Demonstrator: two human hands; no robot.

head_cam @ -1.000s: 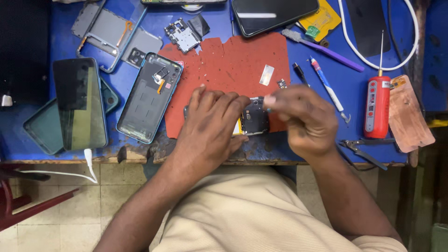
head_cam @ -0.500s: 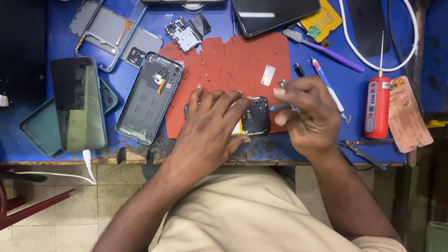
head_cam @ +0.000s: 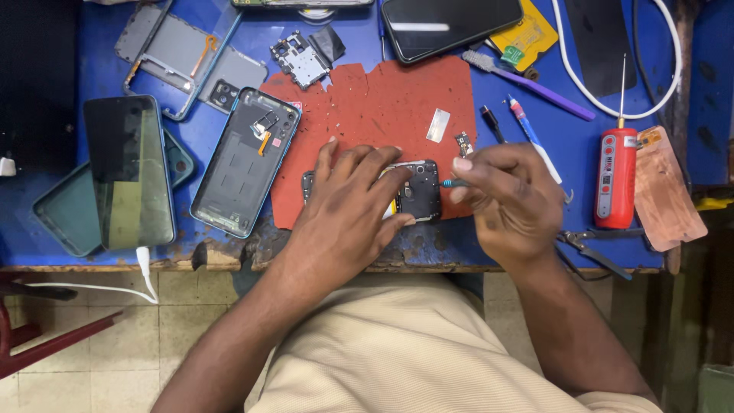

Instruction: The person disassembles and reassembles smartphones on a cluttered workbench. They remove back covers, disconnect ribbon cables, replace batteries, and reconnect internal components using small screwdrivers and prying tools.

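My left hand (head_cam: 348, 206) lies flat on an opened phone (head_cam: 420, 191) that rests on the red mat (head_cam: 367, 115), pressing it down. Most of the phone is hidden under the fingers; only its dark right end shows. My right hand (head_cam: 508, 203) pinches a thin blue-handled tool (head_cam: 453, 183), its tip pointing at the phone's right edge. A small circuit part (head_cam: 463, 143) and a silvery strip (head_cam: 438, 125) lie on the mat just above my right hand.
A red electric screwdriver (head_cam: 614, 177), pens (head_cam: 535, 145), a purple brush (head_cam: 535, 82), pliers (head_cam: 596, 248) and a copper sheet (head_cam: 669, 191) lie right. Phone frames (head_cam: 245, 160), a dark phone (head_cam: 128, 170), a circuit board (head_cam: 300, 58), another phone (head_cam: 451, 27) and a white cable (head_cam: 612, 95) lie around. The table's worn front edge (head_cam: 229, 256) is close.
My right hand has moved from over the phone out to its right side, now with the thin tool between its fingers. My left hand stays pressed on the phone.
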